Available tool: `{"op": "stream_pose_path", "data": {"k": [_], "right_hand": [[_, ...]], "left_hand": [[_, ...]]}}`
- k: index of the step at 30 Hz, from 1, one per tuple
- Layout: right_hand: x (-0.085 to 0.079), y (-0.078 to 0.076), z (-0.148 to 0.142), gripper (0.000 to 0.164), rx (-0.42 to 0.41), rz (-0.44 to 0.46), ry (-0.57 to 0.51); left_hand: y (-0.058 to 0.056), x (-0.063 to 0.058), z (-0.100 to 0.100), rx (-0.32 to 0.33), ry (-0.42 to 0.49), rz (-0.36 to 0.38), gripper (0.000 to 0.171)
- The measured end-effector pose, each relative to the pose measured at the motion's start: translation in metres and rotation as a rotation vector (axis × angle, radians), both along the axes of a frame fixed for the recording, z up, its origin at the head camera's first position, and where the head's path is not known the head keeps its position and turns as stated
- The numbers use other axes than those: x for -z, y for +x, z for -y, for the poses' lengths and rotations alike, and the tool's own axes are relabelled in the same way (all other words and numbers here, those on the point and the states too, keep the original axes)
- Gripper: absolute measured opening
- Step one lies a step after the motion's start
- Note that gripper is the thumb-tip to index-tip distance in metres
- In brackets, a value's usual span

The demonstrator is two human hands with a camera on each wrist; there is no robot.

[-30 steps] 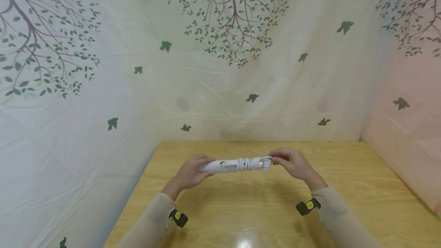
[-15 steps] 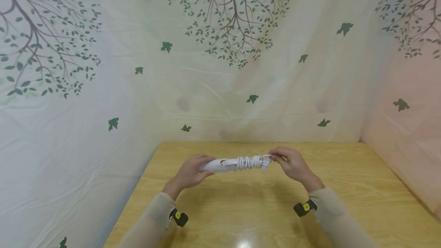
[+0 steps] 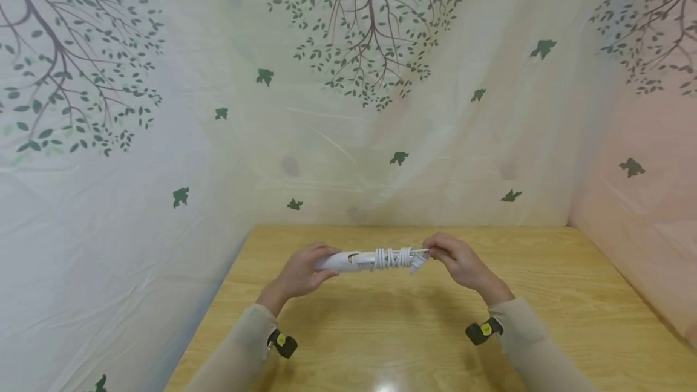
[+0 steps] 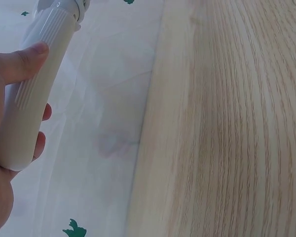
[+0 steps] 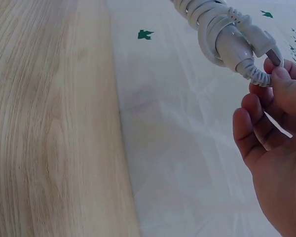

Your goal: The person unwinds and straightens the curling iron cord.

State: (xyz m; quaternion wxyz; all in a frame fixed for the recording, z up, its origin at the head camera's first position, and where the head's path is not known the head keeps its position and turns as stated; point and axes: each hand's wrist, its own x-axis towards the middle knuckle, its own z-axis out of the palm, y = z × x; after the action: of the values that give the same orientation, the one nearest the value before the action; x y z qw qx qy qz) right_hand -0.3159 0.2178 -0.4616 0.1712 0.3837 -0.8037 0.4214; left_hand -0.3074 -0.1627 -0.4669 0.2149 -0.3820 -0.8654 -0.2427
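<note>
Backdrop: pale sheeting printed with trees and green birds stands behind and beside your wood-grain table.
Appliance position: you hold the white corded handheld appliance in the air over the table's far half, left of its middle, lying roughly parallel to the far edge.
Left hand: your left hand matches its pose of a second ago, thumb on one side of the ribbed handle, fingers curled round the other.
Right hand: your right hand pinches the cord between thumb and forefinger beside the tail end; the other fingers curl loosely. Your wrist sits slightly further left than a second ago.
Plug: the plug has swung slightly left since then and slants beneath the strand at your fingertips.
Appliance look: smooth, rounded handle butt, a cut-out beyond your left fingers, then a narrower section wrapped in several cord turns, ending in a ridged strain relief.
</note>
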Motion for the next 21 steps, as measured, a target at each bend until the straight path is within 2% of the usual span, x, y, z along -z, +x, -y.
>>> {"op": "stream_pose_path", "data": {"k": [7,14,18,21], "right_hand": [[-0.002,0.000,-0.001,0.015,-0.040,0.062,0.040],[-0.004,0.001,0.002,0.012,0.005,0.120,0.005],[-0.005,0.001,0.005,0.016,0.069,0.093,-0.019],[-0.006,0.001,0.006,0.022,0.074,0.038,-0.033]], "left_hand": [[0.001,-0.001,-0.001,-0.010,0.002,0.007,0.040],[0.001,-0.009,0.000,-0.041,-0.003,-0.022,0.042],[0.000,-0.010,0.001,-0.047,-0.002,-0.013,0.042],[0.000,-0.009,0.001,-0.039,-0.005,-0.003,0.041]]}}
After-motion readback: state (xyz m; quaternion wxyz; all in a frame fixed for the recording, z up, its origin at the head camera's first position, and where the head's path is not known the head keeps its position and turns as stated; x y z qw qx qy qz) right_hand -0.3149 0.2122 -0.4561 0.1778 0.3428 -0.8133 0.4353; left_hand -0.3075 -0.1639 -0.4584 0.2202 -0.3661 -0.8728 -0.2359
